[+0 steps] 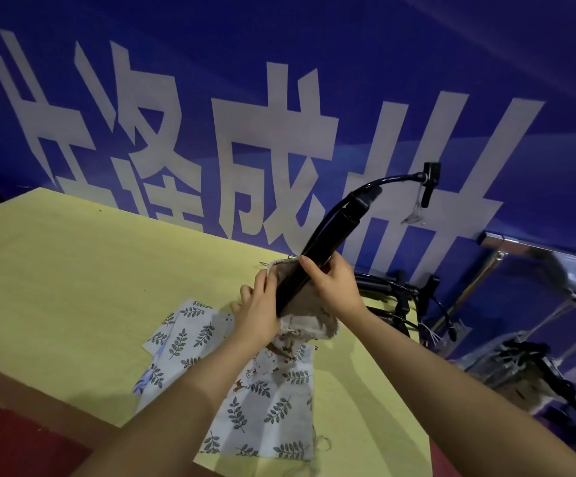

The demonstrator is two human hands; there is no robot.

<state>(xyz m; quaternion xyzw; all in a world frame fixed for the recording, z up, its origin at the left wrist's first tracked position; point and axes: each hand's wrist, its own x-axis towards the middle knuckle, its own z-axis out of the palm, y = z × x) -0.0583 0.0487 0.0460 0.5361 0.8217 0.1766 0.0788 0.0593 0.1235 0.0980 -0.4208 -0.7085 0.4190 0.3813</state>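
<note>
**A black hand pump [327, 242] goes into a beige pouch [308, 315] at a yellow table [73, 270].**

Leaf-print cloths [262, 401] lie flat near the table's front edge. Just above them the left hand [257, 311] grips the pouch by its mouth, while the right hand [334, 287] is wrapped round the pump's barrel. Only the lower end is inside the pouch. Most of the barrel and the curved hose [393, 179] stand clear, tilted up to the right. The bagging looks barely begun, with the barrel to slide down and the mouth to close. Spare pumps [400, 297] lie beyond the table's right edge, and a blue banner [314, 80] hangs behind.
</note>
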